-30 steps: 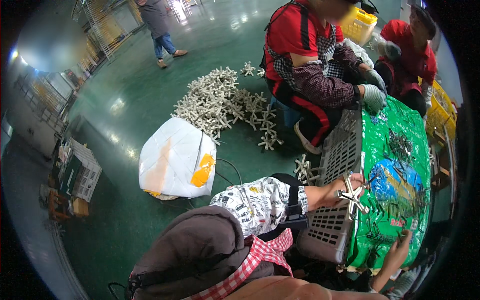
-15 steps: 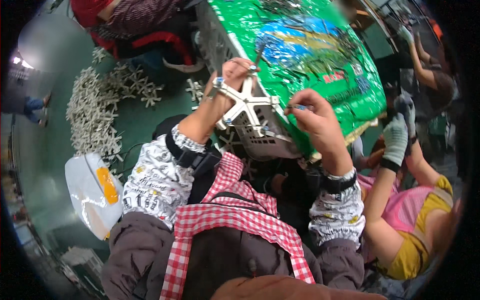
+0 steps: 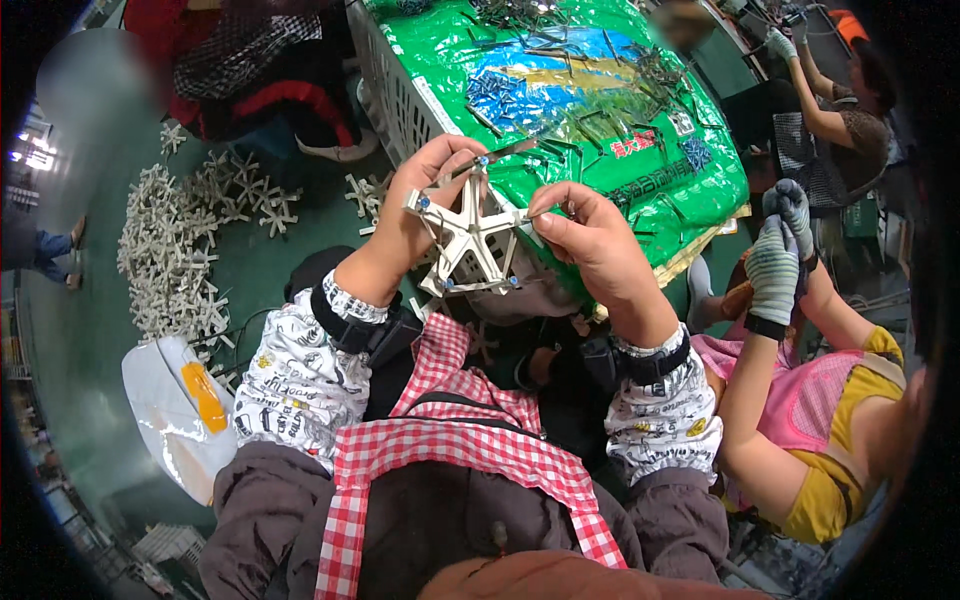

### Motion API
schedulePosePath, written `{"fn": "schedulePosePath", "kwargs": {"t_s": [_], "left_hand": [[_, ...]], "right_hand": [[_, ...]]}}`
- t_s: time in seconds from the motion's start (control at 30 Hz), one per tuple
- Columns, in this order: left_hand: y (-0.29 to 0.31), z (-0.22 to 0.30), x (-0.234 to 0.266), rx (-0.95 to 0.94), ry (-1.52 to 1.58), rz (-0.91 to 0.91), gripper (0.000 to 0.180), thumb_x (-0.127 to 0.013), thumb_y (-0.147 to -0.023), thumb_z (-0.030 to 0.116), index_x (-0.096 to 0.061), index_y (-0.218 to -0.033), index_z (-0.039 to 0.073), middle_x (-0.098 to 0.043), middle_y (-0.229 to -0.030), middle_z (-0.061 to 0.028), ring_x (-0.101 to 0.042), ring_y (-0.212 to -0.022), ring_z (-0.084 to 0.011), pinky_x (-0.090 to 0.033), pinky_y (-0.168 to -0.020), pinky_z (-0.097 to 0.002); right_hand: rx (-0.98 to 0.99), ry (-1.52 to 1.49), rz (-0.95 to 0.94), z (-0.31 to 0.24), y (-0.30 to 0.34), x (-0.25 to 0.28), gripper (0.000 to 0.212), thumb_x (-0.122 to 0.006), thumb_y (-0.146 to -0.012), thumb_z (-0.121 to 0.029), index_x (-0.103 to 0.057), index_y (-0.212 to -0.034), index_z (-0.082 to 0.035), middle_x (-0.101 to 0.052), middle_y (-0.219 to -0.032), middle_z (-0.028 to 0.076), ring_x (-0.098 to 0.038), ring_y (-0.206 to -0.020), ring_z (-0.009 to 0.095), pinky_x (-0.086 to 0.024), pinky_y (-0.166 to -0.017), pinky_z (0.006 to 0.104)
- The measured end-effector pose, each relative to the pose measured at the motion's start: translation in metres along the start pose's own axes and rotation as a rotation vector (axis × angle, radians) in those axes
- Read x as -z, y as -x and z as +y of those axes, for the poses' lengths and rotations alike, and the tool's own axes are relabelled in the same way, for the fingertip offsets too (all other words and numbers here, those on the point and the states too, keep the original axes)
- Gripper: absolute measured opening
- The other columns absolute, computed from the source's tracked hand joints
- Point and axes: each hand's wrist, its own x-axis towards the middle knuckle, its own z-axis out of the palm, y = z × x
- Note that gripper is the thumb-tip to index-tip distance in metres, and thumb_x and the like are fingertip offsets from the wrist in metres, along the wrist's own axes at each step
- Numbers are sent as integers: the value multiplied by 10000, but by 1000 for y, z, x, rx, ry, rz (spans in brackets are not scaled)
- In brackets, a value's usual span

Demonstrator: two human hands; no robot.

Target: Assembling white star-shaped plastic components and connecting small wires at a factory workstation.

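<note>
My left hand [image 3: 418, 212] is closed round the upper left side of a white star-shaped plastic frame [image 3: 471, 240], held tilted over my lap. Blue bits sit at several of its arm tips, and a thin dark strip [image 3: 512, 149] sticks out beside the top one. Thumb and forefinger of my right hand [image 3: 592, 243] pinch together against the tip of the right-hand arm. The small blue-ended piece in that pinch is hidden by the fingertips now.
A shiny green plastic sheet [image 3: 580, 150] over a pale crate [image 3: 400, 85] carries loose dark strips and small blue bits [image 3: 497, 98]. White star frames [image 3: 170, 245] heap on the floor at left. A gloved co-worker [image 3: 790, 440] sits close on my right; others sit farther off.
My right hand has brought its pinched fingers leftward to the star frame's right arm tip; before, they were apart from it. The view has shifted slightly.
</note>
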Motion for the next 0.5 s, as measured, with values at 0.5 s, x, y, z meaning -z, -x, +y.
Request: {"fn": "schedulePosePath", "kwargs": {"t_s": [0.5], "left_hand": [[7, 7, 7, -137, -274, 45, 170, -512, -918, 191, -574, -995, 53, -552, -824, 6, -503, -761, -57, -433, -682, -225]], "right_hand": [[12, 223, 19, -7, -7, -11, 119, -582, -821, -89, -565, -922, -29, -556, -837, 24, -479, -682, 55, -375, -586, 188]]}}
